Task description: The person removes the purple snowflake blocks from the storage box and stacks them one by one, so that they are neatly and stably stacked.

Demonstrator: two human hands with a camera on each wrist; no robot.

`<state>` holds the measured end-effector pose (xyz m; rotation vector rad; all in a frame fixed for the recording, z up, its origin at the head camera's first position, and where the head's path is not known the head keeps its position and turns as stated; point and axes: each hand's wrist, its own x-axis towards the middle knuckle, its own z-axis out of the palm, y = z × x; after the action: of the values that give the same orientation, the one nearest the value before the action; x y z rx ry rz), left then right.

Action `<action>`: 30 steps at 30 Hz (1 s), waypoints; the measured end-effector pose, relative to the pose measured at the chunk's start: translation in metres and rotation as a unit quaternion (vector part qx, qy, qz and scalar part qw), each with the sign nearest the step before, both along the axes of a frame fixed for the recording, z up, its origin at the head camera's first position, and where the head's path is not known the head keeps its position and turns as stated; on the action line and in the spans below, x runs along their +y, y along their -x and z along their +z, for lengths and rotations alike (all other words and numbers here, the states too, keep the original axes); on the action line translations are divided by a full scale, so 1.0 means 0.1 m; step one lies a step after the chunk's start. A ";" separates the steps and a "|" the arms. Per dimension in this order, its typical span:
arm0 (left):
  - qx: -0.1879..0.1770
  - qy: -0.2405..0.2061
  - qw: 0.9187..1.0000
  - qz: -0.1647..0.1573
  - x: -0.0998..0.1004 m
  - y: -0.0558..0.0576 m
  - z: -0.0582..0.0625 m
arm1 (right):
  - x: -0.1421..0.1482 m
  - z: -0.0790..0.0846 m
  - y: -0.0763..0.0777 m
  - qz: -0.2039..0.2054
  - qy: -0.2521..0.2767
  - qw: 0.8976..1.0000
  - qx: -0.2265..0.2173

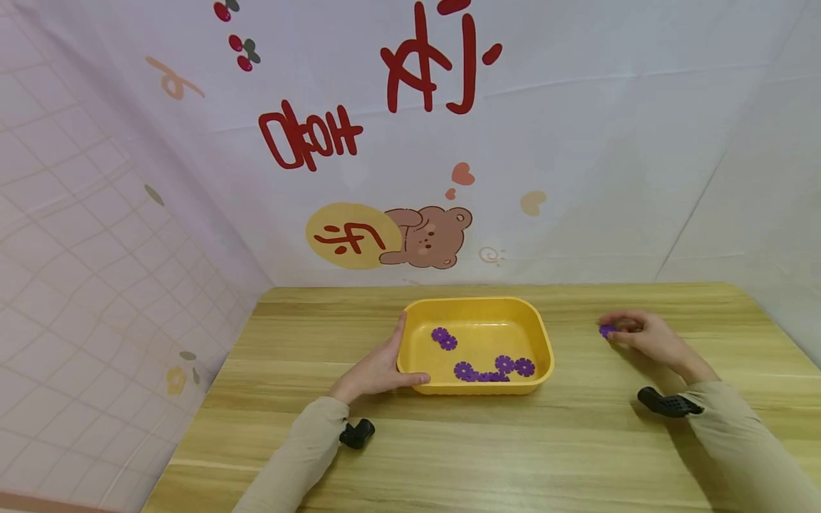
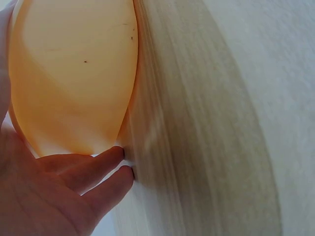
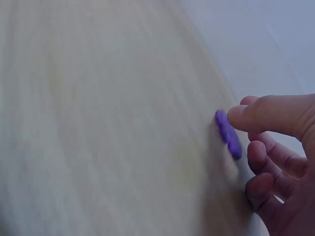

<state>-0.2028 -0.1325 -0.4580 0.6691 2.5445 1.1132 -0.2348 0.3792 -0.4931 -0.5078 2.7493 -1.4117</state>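
Observation:
A yellow plastic basin (image 1: 482, 390) stands on the table, left of my right hand. My left hand (image 1: 378, 369) grips its left end, the thumb over the near rim and the fingers along the outer wall. In the left wrist view those fingertips (image 2: 114, 155) lie by the basin's pale orange-looking side (image 2: 74, 73). Off to the right, my right hand (image 1: 656, 343) pinches a purple snowflake disc (image 3: 229, 135) between thumb and fingers, just above or at the tabletop. Several matching purple discs (image 1: 523, 367) lie in the basin, mostly by its near wall, some overlapping.
The wood-grain table (image 1: 500, 456) runs back to a white printed cloth (image 1: 577, 157) with a bear, hearts and red characters. Another cloth hangs at the left. Black wrist devices (image 1: 357, 433) sit at both beige sleeves.

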 end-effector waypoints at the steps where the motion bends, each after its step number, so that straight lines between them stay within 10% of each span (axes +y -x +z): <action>1: -0.002 0.000 1.000 0.001 0.00 0.00 0.00 | -0.01 0.01 0.00 0.000 0.005 1.000 -0.005; 30: -0.007 -0.020 1.000 -0.004 0.00 0.01 -0.02 | -0.87 0.55 0.05 0.078 0.073 0.994 0.002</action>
<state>-0.2033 -0.1322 -0.4597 0.6772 2.5128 1.1639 -0.2402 0.2924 -0.4381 -0.7135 2.5567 -1.5792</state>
